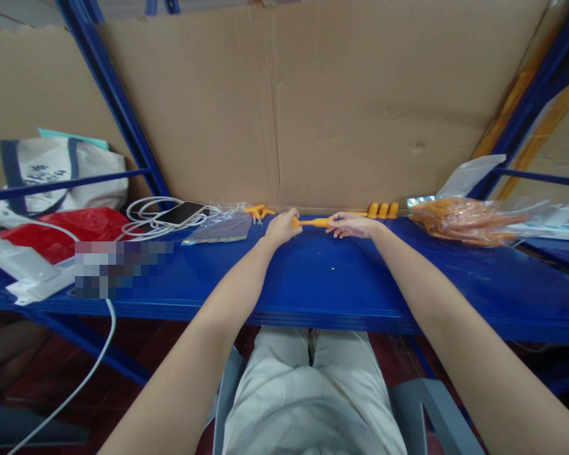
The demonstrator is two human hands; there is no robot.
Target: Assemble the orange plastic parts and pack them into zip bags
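Over the back of the blue shelf, my left hand [283,229] is closed round one end of a yellow-orange plastic piece with a thin ribbed shaft [308,222]. The thicker part at its other end is pinched by the thumb and fingers of my right hand [351,225]. What the piece is, I cannot make out. Just left of my left hand lie several yellow-orange plastic parts [260,212] with small metal bits. Three short yellow-orange pieces [382,210] stand in a row beyond my right wrist.
A clear plastic bag [220,227], a phone [180,214] on coiled white cable and a white power strip [42,284] lie to the left. At right is a clear bag of orange parts [464,221]. A cardboard panel [336,114] closes the back.
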